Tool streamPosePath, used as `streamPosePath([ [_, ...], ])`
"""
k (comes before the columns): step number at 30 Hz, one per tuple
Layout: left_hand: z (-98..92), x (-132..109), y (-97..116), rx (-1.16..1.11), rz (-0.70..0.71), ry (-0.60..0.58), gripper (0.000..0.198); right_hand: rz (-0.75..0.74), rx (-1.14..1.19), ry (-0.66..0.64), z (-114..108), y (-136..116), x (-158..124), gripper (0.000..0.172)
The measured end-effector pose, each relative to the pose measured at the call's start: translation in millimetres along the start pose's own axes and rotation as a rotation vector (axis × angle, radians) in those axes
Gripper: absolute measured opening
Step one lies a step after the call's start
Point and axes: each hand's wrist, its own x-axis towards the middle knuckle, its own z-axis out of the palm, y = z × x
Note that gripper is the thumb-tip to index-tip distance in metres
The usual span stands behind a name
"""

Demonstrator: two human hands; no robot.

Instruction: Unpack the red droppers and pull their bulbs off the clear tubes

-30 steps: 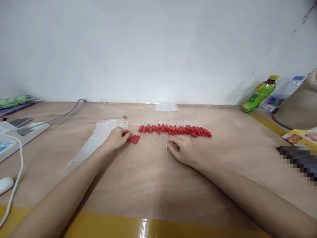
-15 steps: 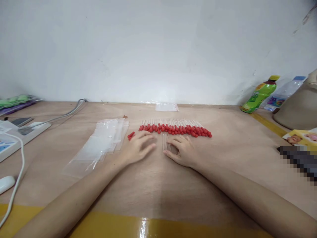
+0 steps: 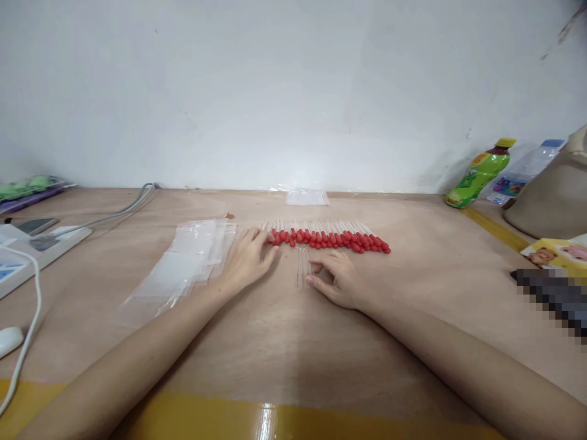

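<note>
A long row of thin pale sticks with rounded red tips [image 3: 329, 239] lies across the desk, tips toward me. My left hand [image 3: 249, 255] is at the row's left end, fingers stretched out and thumb apart. Its fingertips are at the leftmost red tips and hide some of them; whether they touch is unclear. Just in front of the row lie several thin bare sticks [image 3: 301, 269]. My right hand [image 3: 338, 278] rests at their right side, fingers curved and thumb apart, with nothing visible in its grasp.
Clear zip bags [image 3: 190, 256] lie left of my left hand. A small bag [image 3: 306, 197] is by the wall. Farther left are a power strip [image 3: 64, 241] and a white mouse [image 3: 10, 340]. A green bottle [image 3: 481, 174] and a beige container [image 3: 545, 198] stand at the right.
My left hand has moved left and slightly forward, to the left end of the red-tipped row. The loose red pieces beside it are now hidden. My right hand has barely moved.
</note>
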Motion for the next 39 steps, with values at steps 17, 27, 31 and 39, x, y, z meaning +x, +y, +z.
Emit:
streamPosePath([
  [17, 13.0, 51, 11, 0.390, -0.023, -0.209, 0.030, 0.032, 0.021, 0.113, 7, 8, 0, 0.022],
  [27, 21.1, 51, 4, 0.338, -0.140, -0.081, 0.024, 0.030, 0.009, 0.116, 6, 8, 0, 0.022],
  [31, 10.5, 41, -5, 0.154, -0.169, 0.046, 0.020, 0.033, -0.028, 0.158, 7, 8, 0, 0.022],
  [39, -7.7, -22, 12, -0.098, 0.223, 0.077, 0.013, -0.137, -0.378, 0.333, 0, 10, 0, 0.051],
])
